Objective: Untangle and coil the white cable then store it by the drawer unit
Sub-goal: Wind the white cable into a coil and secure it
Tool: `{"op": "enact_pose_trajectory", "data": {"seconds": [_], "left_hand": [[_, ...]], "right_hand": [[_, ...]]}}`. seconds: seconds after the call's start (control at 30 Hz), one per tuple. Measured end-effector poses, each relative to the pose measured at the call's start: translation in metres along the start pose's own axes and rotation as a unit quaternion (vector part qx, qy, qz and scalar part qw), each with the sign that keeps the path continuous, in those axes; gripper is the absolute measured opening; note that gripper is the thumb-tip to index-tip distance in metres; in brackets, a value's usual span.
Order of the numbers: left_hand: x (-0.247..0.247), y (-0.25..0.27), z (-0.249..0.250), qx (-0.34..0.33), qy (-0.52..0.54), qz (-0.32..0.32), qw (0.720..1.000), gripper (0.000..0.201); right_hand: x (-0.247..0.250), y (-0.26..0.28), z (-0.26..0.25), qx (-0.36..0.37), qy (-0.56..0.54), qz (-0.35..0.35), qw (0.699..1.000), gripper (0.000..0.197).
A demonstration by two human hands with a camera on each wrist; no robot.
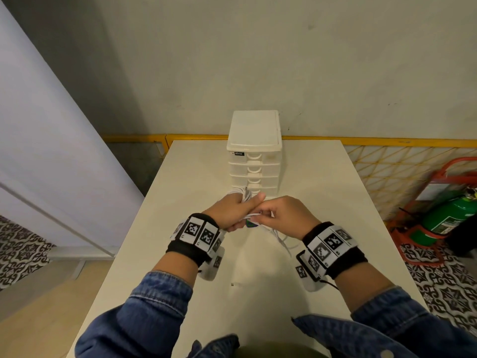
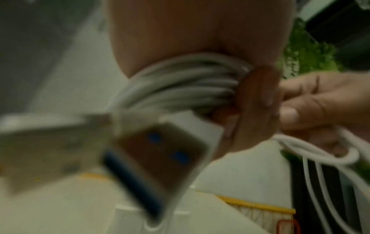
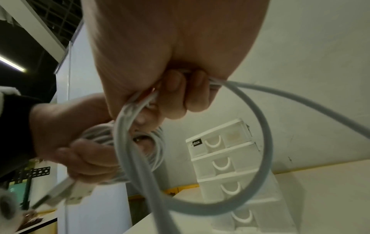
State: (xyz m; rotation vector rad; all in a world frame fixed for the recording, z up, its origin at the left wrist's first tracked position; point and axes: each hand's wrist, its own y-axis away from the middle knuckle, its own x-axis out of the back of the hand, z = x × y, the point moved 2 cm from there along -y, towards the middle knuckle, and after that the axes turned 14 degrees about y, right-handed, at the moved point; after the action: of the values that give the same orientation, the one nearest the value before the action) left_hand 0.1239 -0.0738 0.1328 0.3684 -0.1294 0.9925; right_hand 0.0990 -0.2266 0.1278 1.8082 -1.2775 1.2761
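Observation:
My left hand (image 1: pixel 236 211) grips a bundle of coiled white cable (image 1: pixel 244 195) above the middle of the table, just in front of the white drawer unit (image 1: pixel 254 151). In the left wrist view the coils (image 2: pixel 180 83) wrap across my palm and a blurred USB plug (image 2: pixel 158 159) hangs below them. My right hand (image 1: pixel 281 215) pinches the loose stretch of cable (image 3: pixel 260 126) right beside the left hand; that stretch loops down and trails on the table (image 1: pixel 284 241). The drawer unit (image 3: pixel 226 161) stands behind the loop, all its drawers closed.
The white table (image 1: pixel 322 202) ends at a yellow-framed mesh barrier (image 1: pixel 402 161) by the wall. A green cylinder (image 1: pixel 449 215) in a red stand sits on the floor at the right. A pale partition (image 1: pixel 38 125) runs along the left.

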Motion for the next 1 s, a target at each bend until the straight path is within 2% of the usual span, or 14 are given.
{"op": "enact_pose_trajectory", "data": {"seconds": [0.07,0.13,0.2,0.37,0.53,0.6,0.73,0.8,0.87,1.0], "left_hand": [[0.002,0.004,0.0,0.008,0.051,-0.027,0.998,0.051],[0.01,0.006,-0.002,0.005,0.083,0.006,0.997,0.043],[0.016,0.005,-0.005,0.0,0.1,0.025,0.995,0.032],[0.023,0.006,-0.013,0.025,0.093,0.058,0.994,0.025],[0.022,0.007,-0.019,0.032,0.102,0.08,0.991,0.032],[0.02,0.006,-0.019,0.021,0.104,0.097,0.99,0.033],[0.021,-0.001,-0.021,-0.007,0.114,0.143,0.983,0.023],[0.021,-0.004,-0.024,-0.022,0.109,0.169,0.979,0.024],[0.021,-0.007,-0.026,-0.043,0.106,0.184,0.976,0.026],[0.018,-0.008,-0.027,-0.084,0.047,0.179,0.979,0.029]], "right_hand": [[0.0,0.001,0.009,-0.039,-0.07,0.024,0.996,0.015],[-0.003,0.004,0.022,-0.068,-0.151,0.052,0.985,0.008],[-0.007,0.008,0.029,-0.073,-0.187,0.06,0.978,0.005],[-0.014,0.006,0.04,-0.057,-0.171,0.089,0.98,0.007],[-0.015,0.004,0.05,-0.071,-0.137,0.095,0.983,0.007],[-0.013,0.003,0.05,-0.086,-0.127,0.114,0.982,0.008],[-0.013,0.003,0.05,-0.12,-0.099,0.123,0.98,0.011],[-0.012,0.004,0.048,-0.135,-0.117,0.13,0.975,0.011],[-0.009,0.006,0.044,-0.145,-0.19,0.085,0.967,0.014],[-0.01,0.013,0.029,-0.165,-0.326,-0.103,0.925,0.029]]}}
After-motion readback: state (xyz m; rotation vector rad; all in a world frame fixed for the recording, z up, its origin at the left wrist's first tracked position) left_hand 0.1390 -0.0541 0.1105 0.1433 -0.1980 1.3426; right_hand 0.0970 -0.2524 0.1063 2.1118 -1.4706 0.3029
